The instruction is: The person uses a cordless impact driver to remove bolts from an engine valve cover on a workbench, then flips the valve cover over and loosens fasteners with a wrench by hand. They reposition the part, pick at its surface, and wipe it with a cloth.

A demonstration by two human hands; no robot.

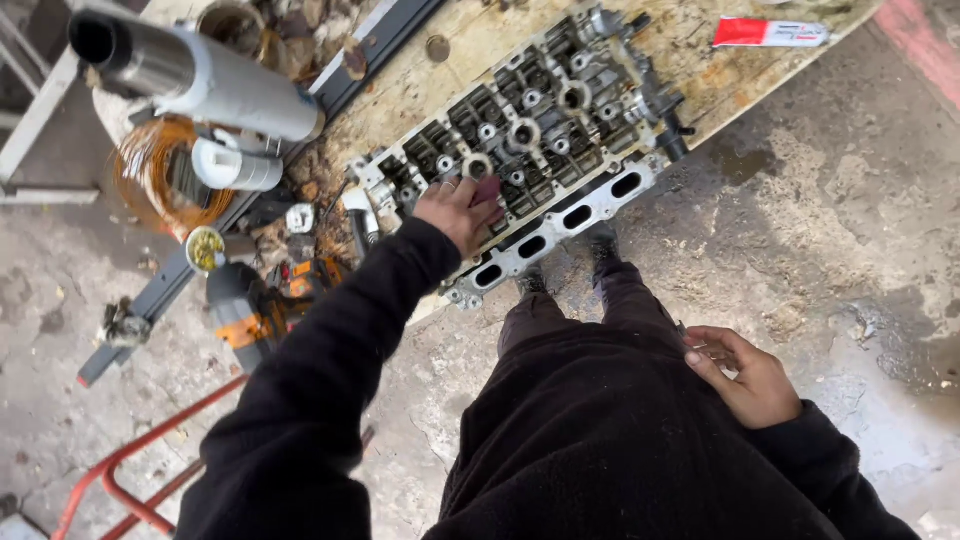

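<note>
My left arm is stretched forward, black sleeve to the wrist, left hand palm down with fingers curled, perhaps pinching something small. My right hand hangs low against my hip, fingers loosely bent, palm inward.

dull grey cast-metal cylinder head, stained rough wooden board, glossy steel pipe, matt black cloth sleeve, cracked concrete floor
</note>
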